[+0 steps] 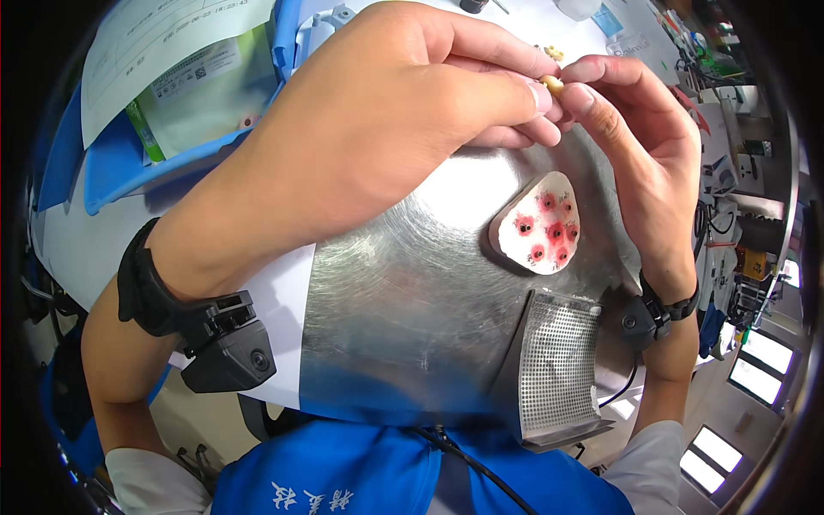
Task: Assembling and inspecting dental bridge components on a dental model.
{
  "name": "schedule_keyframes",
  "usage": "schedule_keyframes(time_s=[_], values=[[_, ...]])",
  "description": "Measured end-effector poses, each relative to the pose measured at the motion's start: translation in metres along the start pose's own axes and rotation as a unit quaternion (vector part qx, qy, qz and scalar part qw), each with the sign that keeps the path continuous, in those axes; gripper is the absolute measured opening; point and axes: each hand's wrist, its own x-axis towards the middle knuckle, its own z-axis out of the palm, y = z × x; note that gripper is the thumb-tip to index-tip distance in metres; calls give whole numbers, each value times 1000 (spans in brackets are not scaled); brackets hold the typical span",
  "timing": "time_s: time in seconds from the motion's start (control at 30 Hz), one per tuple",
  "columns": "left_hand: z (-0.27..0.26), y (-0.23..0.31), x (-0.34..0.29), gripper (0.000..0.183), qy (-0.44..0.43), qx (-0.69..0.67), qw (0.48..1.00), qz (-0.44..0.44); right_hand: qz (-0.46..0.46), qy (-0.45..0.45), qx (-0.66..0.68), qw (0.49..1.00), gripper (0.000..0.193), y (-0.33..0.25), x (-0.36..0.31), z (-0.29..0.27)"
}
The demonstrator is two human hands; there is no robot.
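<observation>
My left hand (403, 129) reaches across the top of the view, its thumb and fingertips closed on a small yellowish tooth-shaped piece (554, 86). From the other side, the thumb and index finger of my right hand (644, 137) pinch toward the same piece, touching or nearly touching it. Fingers cover most of it. Below the hands, a white plaster model base (539, 245) rests on the metal work surface (386, 309). Several dark holes ringed with red stain and small handwritten marks dot its face. A few more small yellowish pieces (554, 53) lie just beyond my fingertips.
At left stands a blue tray (163, 184) with a clear plastic bag (202, 94) and a printed sheet (154, 51). A curved perforated metal grille (560, 356) sits at the near right edge. Tools and cables crowd the bench (730, 172) at far right.
</observation>
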Motion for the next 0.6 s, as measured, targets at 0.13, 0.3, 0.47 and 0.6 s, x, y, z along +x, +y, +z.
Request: schedule_keyframes(time_s=[0.13, 0.3, 0.47, 0.6], values=[[1, 0, -1, 35, -8, 38, 999, 7, 7, -43, 14, 999, 16, 6, 3, -10], [-9, 17, -2, 36, -60, 39, 997, -20, 12, -25, 67, 997, 20, 5, 3, -6], [6, 25, -6, 34, 62, 26, 998, 19, 18, -71, -112, 991, 23, -2, 12, -16], [3, 12, 0, 33, 87, -18, 988, 123, -9, -99, -266, 959, 21, -2, 15, -6]])
